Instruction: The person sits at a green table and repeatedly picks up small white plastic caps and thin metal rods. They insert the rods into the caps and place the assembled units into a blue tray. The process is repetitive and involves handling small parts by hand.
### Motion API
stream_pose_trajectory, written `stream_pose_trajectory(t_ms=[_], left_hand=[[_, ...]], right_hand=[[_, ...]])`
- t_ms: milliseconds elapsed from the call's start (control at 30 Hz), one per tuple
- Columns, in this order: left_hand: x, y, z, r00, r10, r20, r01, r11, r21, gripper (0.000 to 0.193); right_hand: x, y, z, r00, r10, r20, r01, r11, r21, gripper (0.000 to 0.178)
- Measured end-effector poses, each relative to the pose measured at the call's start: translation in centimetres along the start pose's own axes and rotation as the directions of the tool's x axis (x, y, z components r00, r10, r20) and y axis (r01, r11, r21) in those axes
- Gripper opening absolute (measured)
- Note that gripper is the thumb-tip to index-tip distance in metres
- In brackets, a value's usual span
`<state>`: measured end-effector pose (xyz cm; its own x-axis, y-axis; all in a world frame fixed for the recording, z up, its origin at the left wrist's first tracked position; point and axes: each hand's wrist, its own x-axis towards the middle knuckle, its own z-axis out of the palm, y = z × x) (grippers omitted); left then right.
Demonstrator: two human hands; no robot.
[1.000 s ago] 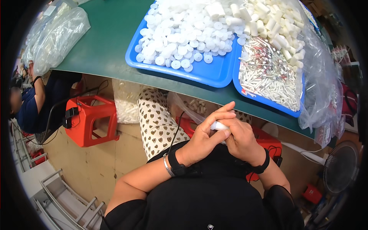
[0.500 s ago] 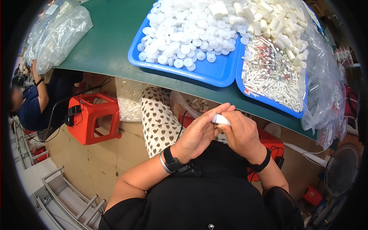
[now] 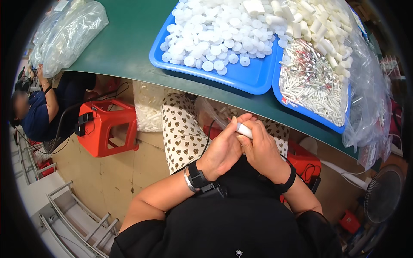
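This side of the disc tray (image 3: 258, 73), right hand (image 3: 264, 150) pinches the tube (image 3: 245, 130); left hand (image 3: 223, 154) meets its end, grip unclear: two-handed handling, seemingly, calling for steadiness.

1. Between your left hand (image 3: 223, 155) and right hand (image 3: 263, 152): a cylindrical piece (image 3: 245, 130).
2. Before you on the table (image 3: 124, 47): a tray (image 3: 241, 80) of discs (image 3: 211, 38).
3. Right of it: a second tray (image 3: 309, 113), sticks (image 3: 303, 84) in front, cylinders (image 3: 320, 32) behind.
4. Left on the table: a plastic bag (image 3: 75, 41).
5. Stool (image 3: 95, 141) left, fan (image 3: 383, 193) right.

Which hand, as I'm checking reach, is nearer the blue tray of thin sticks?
Right. The right hand is below and left of the blue tray; the left hand is farther left.
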<state>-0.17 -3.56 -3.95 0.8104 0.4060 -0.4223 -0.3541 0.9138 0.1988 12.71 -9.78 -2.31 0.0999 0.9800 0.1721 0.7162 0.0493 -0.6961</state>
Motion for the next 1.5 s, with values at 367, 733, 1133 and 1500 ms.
stream_pose_trajectory(t_ms=[367,733,1133,1500], left_hand=[[0.0,-1.2,-0.4,0.999,0.044,-0.001,-0.044,0.998,-0.039,0.053],[0.1,-1.1,-0.2,0.990,0.084,-0.117,-0.057,0.975,0.213,0.062],[0.3,1.2,-1.1,0.998,-0.028,-0.051,0.040,0.969,0.244,0.061],[1.2,-1.3,-2.4,0.988,0.080,-0.129,-0.053,0.979,0.199,0.047]], right_hand=[[-0.4,1.1,1.4,0.999,-0.033,-0.010,0.033,0.999,-0.023,0.024],[0.4,0.5,1.2,0.953,0.268,0.139,-0.301,0.885,0.354,0.018],[0.9,3.5,-0.9,0.574,0.180,0.799,-0.800,-0.086,0.594,0.043],[-0.3,2.3,1.8,0.978,0.035,0.206,-0.007,0.991,-0.135,0.034]])
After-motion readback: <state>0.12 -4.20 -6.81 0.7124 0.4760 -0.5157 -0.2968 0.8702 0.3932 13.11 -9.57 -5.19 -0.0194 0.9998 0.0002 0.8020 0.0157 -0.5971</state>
